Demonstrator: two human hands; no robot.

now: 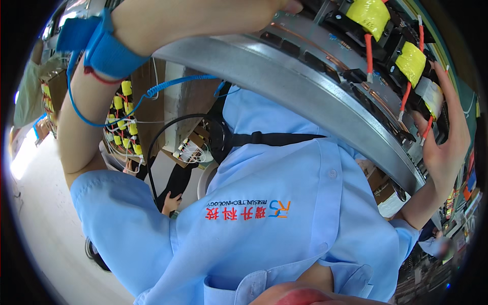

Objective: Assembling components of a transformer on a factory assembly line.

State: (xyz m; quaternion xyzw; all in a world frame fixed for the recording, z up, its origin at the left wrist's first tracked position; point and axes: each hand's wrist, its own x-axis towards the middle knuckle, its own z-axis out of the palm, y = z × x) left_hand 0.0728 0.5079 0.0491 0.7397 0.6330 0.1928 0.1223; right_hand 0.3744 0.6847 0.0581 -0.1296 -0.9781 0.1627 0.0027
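Observation:
My right hand (450,134) reaches up at the right, thumb and fingers curved around a transformer (431,96) wrapped in white and yellow tape, with red leads. Beside it stand more yellow-taped transformers (410,63) with red leads, on a dark circuit board (317,48) carrying copper strips. A grey metal rail (284,68) runs along the board's near side. My left hand (229,16) crosses over the board's left end; its fingers are mostly cut off by the upper edge. A blue wrist strap (119,53) circles my left wrist.
A coiled blue cord (170,85) runs from the strap toward the bench. Yellow-taped transformers (122,119) stand stacked beside cardboard at the left. Another person's sleeve (30,94) shows at far left, and another person's hand (171,203) below. White wires (192,152) lie in a box.

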